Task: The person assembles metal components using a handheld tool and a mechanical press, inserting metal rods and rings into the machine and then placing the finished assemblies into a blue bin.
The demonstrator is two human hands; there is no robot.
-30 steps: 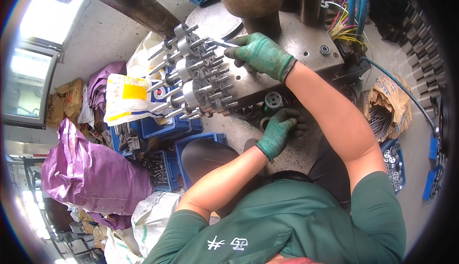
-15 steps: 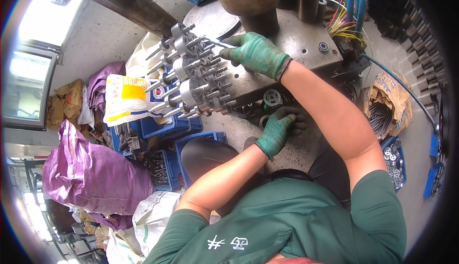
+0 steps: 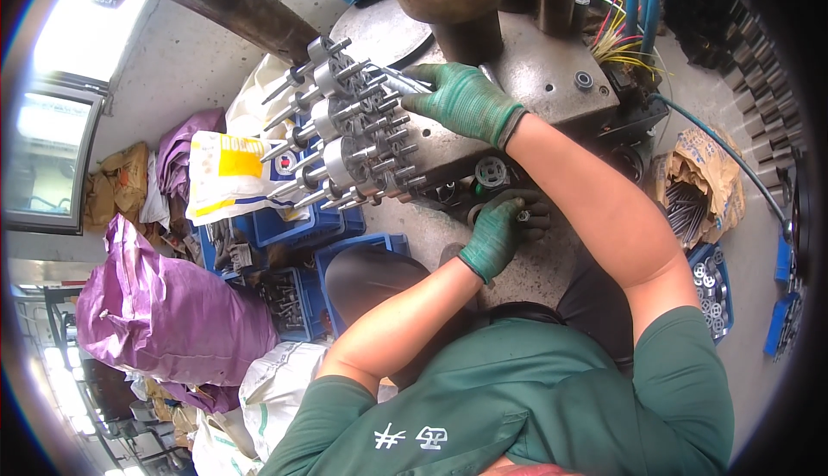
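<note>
got thin rods (image 3: 399,80) pinched in the right hand (image 3: 466,103) near clustered metal discs (image 3: 343,162), plus a half-curled left hand (image 3: 497,236); can't tell if gripping that shiny bit (image 3: 523,216)

Left hand (image 3: 498,233), right hand (image 3: 470,101): green gloves (image 3: 492,109), darker fingers (image 3: 538,224). Rods (image 3: 404,80): silver. Shirt (image 3: 552,390): dark green, white print. Plump sack (image 3: 177,316): purple.

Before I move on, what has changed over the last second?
The right hand has shifted slightly left and toward the body, with thin metal rods at its fingertips. A small metal piece now shows among the fingers of the left hand; whether it was just picked up isn't clear. The pin-and-disc assembly, steel block and purple sack stayed put.
</note>
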